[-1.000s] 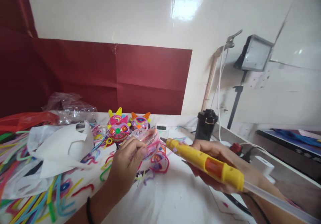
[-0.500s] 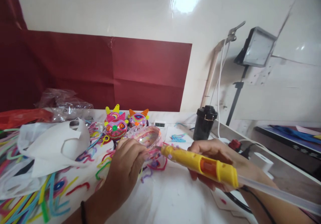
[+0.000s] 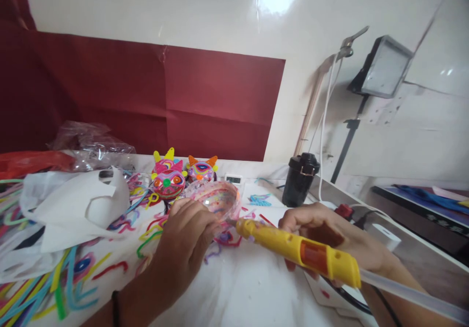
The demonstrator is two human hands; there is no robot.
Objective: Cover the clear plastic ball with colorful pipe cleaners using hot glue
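My left hand (image 3: 185, 246) grips a clear plastic half-shell (image 3: 219, 201) with coloured squiggles stuck on it, tilted over the white table (image 3: 249, 288). My right hand (image 3: 330, 241) holds a yellow glue gun (image 3: 298, 251) with an orange window and a clear glue stick trailing from its back. The gun's nozzle touches the shell's lower rim. Two finished colourful faces with spikes (image 3: 168, 178) (image 3: 201, 169) stand just behind the shell.
Loose coloured pipe cleaners (image 3: 66, 283) and a white plastic bag (image 3: 73, 207) cover the left. A clear bag (image 3: 91, 146) and red bag (image 3: 32, 162) lie behind. A black cup (image 3: 298, 179), small digital clock (image 3: 233, 178), cables and a lamp (image 3: 381, 68) stand at the right.
The glue gun has moved down and left until its nozzle meets the shell. My left hand has turned the shell slightly. The view has drifted a little.
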